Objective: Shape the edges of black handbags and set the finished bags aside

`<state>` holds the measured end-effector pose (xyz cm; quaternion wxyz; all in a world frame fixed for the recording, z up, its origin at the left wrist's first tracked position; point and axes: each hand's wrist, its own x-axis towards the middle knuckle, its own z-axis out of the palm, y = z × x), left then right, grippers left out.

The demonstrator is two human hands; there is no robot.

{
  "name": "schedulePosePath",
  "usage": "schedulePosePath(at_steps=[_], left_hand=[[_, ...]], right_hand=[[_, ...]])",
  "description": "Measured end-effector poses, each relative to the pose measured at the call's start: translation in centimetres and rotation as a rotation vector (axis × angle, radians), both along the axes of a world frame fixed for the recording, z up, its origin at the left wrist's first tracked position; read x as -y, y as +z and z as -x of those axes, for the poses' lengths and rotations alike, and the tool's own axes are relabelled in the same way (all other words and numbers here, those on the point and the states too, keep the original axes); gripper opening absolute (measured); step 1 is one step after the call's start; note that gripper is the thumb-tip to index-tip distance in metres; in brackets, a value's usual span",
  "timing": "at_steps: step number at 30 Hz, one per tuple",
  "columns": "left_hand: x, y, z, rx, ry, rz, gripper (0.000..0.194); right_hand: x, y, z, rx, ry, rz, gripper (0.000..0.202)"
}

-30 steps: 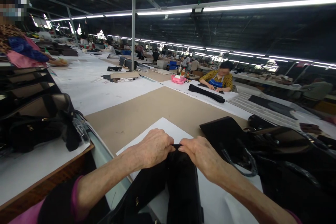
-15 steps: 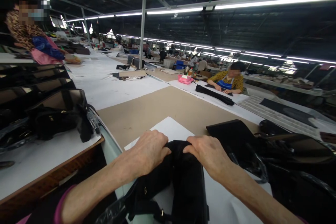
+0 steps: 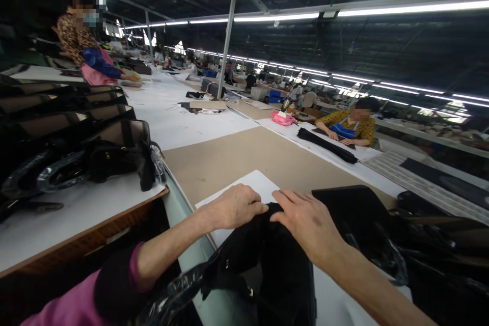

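A black bag (image 3: 286,265) with small gold-coloured metal fittings stands at the near edge of the table, below my hands. My left hand (image 3: 239,206) is closed on its top edge, thumb and fingers pinching the black material. Just to the right, my right hand (image 3: 305,216) grips the same edge between thumb and fingers. The two hands are a short gap apart. A plastic-wrapped handle (image 3: 171,290) hangs at the bag's lower left. Under the bag lies a white sheet (image 3: 255,183).
Black bags (image 3: 118,147) stand in rows on the left table. More dark bags (image 3: 439,244) and a black panel (image 3: 344,204) lie at right. Brown board (image 3: 229,153) covers the table ahead. One person works at far right, another stands at left.
The view has swung slightly left, so the surroundings appear further right. My hands have moved closer together along the bag's top edge, and the bag's opening looks narrower.
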<state>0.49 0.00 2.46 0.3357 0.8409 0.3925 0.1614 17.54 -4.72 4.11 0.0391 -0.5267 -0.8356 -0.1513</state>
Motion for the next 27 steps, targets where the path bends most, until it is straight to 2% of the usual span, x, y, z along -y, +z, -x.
schedulePosePath(at_steps=[2,4,6,10,12,15,18,19,21,23,25,27], left_hand=[[-0.3,-0.3,0.6,0.094,-0.067,0.175,0.026],[-0.6,-0.6,1.0,0.178,-0.102,0.284,0.024],[-0.7,-0.7,1.2,0.225,-0.085,0.340,0.027],[-0.6,-0.7,1.1,0.294,-0.047,0.450,0.034],[-0.7,-0.9,1.3,0.348,-0.078,0.551,0.035],[-1.0,-1.8,2.6,0.468,-0.086,0.680,0.038],[-1.4,-3.4,5.2,0.606,0.073,0.632,0.036],[-1.6,-4.1,6.2,0.637,0.152,0.602,0.035],[-1.7,-5.4,8.2,0.668,0.309,0.552,0.032],[-1.6,-6.7,9.5,0.681,0.422,0.509,0.030],[-1.3,-7.7,10.0,0.672,0.464,0.471,0.030],[-0.9,-8.2,9.7,0.645,0.467,0.435,0.034]], right_hand=[[1.6,0.3,1.6,-0.044,0.212,-0.155,0.023],[2.9,0.6,3.5,-0.057,0.433,-0.180,0.028],[3.6,0.7,5.1,-0.017,0.561,-0.039,0.029],[3.6,0.5,6.7,0.058,0.608,0.287,0.020],[3.5,0.4,6.9,0.054,0.569,0.354,0.016],[3.4,0.8,6.8,0.097,0.438,0.426,0.023],[2.6,2.2,5.5,0.073,0.328,0.470,0.006],[2.2,2.9,4.6,0.003,0.290,0.492,0.009],[1.3,4.1,2.0,-0.218,0.167,0.552,0.021],[0.5,4.6,-1.2,-0.514,-0.026,0.567,0.022],[0.0,3.9,-4.1,-0.819,-0.159,0.565,0.024],[-0.2,1.9,-6.1,-1.149,-0.213,0.445,0.023]])
